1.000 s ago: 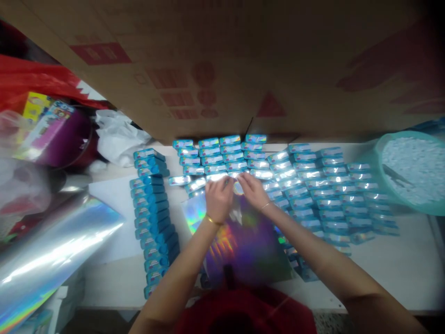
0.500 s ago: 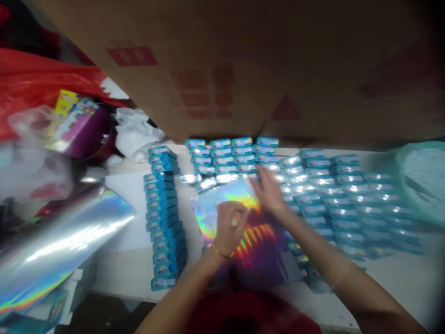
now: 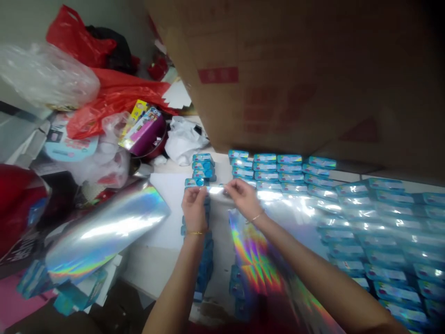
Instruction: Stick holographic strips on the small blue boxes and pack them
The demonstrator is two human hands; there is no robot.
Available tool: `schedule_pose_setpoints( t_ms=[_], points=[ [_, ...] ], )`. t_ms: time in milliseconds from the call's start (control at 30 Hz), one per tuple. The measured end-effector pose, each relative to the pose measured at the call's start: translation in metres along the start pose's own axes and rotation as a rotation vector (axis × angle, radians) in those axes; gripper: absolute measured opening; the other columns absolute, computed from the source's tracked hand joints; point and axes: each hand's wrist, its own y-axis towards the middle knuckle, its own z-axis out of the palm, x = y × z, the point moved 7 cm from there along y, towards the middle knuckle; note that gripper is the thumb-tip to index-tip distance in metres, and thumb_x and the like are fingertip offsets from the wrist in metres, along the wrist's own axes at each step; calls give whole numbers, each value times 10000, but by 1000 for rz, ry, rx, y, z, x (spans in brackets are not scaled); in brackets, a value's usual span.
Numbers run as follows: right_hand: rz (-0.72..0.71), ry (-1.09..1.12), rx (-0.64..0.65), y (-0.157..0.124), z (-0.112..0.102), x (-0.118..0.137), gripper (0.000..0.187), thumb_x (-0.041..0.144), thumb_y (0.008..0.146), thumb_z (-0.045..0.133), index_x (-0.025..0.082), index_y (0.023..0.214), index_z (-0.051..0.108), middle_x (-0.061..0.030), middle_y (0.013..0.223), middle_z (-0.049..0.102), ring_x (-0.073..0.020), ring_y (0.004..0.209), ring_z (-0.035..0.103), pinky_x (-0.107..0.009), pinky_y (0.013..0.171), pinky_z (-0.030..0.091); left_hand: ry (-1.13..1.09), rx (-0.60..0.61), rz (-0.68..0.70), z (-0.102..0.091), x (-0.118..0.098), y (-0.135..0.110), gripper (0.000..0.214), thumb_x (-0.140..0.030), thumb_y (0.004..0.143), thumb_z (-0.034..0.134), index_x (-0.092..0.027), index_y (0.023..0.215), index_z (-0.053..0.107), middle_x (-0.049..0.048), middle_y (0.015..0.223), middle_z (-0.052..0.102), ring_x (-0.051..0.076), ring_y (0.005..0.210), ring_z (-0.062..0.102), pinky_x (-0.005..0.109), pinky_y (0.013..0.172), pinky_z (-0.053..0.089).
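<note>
My left hand (image 3: 194,208) is closed in a pinch in front of a column of small blue boxes (image 3: 203,165). My right hand (image 3: 243,198) pinches just to its right, over the gap between box rows. A short, bright pale strip (image 3: 215,189), perhaps a sticker, spans the fingertips of both hands; blur hides its detail. Under my right forearm lies a shiny rainbow-reflecting sheet (image 3: 257,250), covering some of the boxes. Behind my right hand stand more rows of blue boxes (image 3: 264,166).
A large cardboard carton (image 3: 278,55) walls off the back. More blue boxes (image 3: 392,250) fill the right side. At left lie a curled silver holographic sheet (image 3: 114,232), a white plastic bag (image 3: 184,141), a purple box (image 3: 148,132) and red bags (image 3: 118,93).
The view has swung left. Both hands have left the rainbow sheet; my left hand has moved left to the box column, with the right hand close beside it and a pale strip between them.
</note>
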Motion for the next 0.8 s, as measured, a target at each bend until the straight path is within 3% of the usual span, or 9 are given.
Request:
schedule_pose_setpoints(
  t_ms=[133,267,400,500,600,700,800],
  points=[
    [-48,-4,-57,43,16,-6,353,552,796,559,209,727,514,10,664,546,-135,627,513,-270,638,442,2,-80,-10,-6,5,44,247,-308,600,739,-179,713,562,-38,623,569,91,592,528,211,590,407],
    [131,142,-100,69,29,-29,445,650,792,510,215,876,556,4,700,563,-131,579,531,-253,532,424,-46,-55,-10,2,2,71,234,-297,607,732,-165,714,572,-37,611,573,82,578,520,196,568,392],
    [249,122,-3,76,46,-46,483,676,769,515,199,725,576,6,622,519,-130,539,479,-259,487,371,-57,-43,-1,7,3,82,227,-286,607,729,-163,707,567,-39,607,565,84,583,519,196,572,396],
    [154,25,-6,82,49,-46,409,582,724,610,206,614,491,36,570,458,-117,549,425,-253,535,371,-21,-45,-4,10,14,93,213,-289,623,713,-164,701,559,-37,604,560,90,579,510,210,591,408],
    [3,-141,-68,94,46,-41,304,443,773,558,215,604,449,40,566,441,-124,577,416,-254,583,377,96,-41,93,13,20,107,172,-279,662,681,-173,687,549,-38,621,543,102,605,508,230,637,425],
    [-89,-341,-98,108,46,-39,222,311,784,506,217,591,448,13,596,488,-146,624,454,-271,632,382,351,-60,255,17,20,119,118,-260,700,648,-187,683,558,-17,724,570,133,722,537,277,771,441],
    [-117,-452,-90,119,49,-44,203,254,767,487,221,572,444,-7,611,512,-162,646,477,-284,653,390,628,-110,318,20,20,127,80,-263,720,634,-203,706,583,13,877,601,180,858,545,348,881,412]
  ],
)
